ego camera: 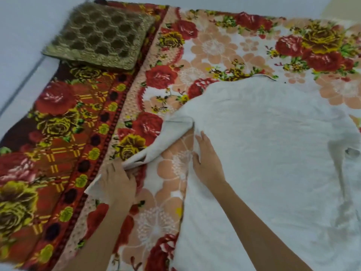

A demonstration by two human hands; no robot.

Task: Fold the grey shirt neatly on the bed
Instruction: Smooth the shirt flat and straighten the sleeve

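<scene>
The grey shirt (273,153), pale and softly crinkled, lay spread over the right of the frame on the plush floral blanket (58,133), its sleeve (166,137) twisting toward lower left. There the left hand (119,182) clutched the sleeve's end; the right hand (209,163) pressed flat, fingers straight, on the shirt's edge (fuzzy honeycomb-patterned cushion (97,34), upper left).

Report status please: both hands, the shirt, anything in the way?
Left hand grips the sleeve end. Right hand flat on shirt, at its side edge. Shirt spread on bed, unfolded. Cushion lies apart, no obstacle.
</scene>
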